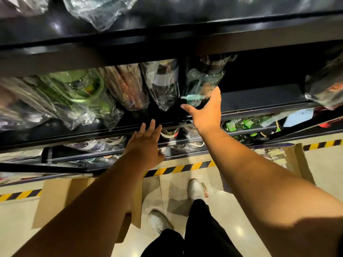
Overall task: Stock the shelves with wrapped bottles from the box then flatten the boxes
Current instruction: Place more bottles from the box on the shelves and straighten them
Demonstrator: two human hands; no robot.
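The right hand (206, 112) reaches up and forward, its grip closed on a wrapped bottle (203, 80): the thumb lies across the near left side and the fingers curl round the right side of the clear plastic. That bottle sits at the right end of a row on the middle shelf (259, 105), just inside the shelf's black front edge. Touching or nearly touching it on the left is a second wrapped bottle (161, 86), then a reddish one (128, 86) and a green bundle (74, 89), all packed close. To the right of the held bottle the shelf runs dark and open as far as another wrapped item (324, 86) at the far right. The left hand (146, 145) is lower, its grip open with the fingers straight and spread, fingertips up by the front rail; whether they touch it cannot be told. Under the rail, lower shelves hold more bottles, some green (245, 125). On the floor a cardboard box (61, 199) lies to the left, and a second box (297, 160) with clear wrapping inside stands to the right. Yellow-and-black tape (178, 168) marks the floor along the shelving's foot, with two white shoes (195, 189) just behind it.
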